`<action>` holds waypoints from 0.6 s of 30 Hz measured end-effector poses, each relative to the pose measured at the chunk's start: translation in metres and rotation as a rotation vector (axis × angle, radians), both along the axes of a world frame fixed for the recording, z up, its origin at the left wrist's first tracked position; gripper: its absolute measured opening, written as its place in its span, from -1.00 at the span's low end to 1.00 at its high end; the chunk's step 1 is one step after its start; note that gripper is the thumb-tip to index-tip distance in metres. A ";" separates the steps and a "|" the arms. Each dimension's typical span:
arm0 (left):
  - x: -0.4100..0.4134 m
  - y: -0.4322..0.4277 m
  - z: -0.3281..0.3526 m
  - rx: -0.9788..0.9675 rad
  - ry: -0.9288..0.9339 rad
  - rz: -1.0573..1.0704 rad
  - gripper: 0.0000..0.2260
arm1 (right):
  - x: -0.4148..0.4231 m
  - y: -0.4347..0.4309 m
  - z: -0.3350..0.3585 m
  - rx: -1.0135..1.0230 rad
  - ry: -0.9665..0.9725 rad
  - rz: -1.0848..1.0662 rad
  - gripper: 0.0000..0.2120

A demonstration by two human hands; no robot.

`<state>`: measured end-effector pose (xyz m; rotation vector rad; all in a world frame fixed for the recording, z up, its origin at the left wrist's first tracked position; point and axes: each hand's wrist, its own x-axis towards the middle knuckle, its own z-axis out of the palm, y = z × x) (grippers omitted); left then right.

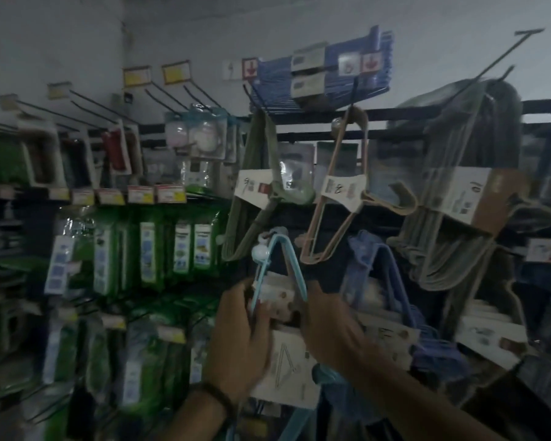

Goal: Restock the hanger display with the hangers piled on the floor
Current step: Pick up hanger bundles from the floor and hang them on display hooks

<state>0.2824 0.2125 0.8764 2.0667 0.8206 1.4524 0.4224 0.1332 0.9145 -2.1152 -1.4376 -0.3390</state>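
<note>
As left hand [239, 340], right hand [330, 327] grip hangers [292, 264] — card-wrapped.

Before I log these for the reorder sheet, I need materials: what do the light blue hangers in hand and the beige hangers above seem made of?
The light blue hangers: probably plastic or plastic-coated wire, smooth; thin even arms, uniform colour. The beige hangers: possibly velvet-flocked, matte; soft dull surface without glints, though blur leaves it open. Their white sleeves look like paper card.
</note>
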 end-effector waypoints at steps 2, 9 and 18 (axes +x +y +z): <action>-0.011 0.008 -0.024 -0.020 0.041 -0.011 -0.49 | -0.014 0.015 -0.018 0.014 0.005 -0.003 -0.69; -0.028 0.055 -0.052 0.146 0.211 -0.110 -0.30 | -0.023 0.069 -0.019 0.019 -0.036 -0.070 -0.64; 0.009 0.117 -0.030 0.347 0.371 -0.102 -0.37 | 0.006 0.116 0.002 0.049 0.043 -0.197 -0.53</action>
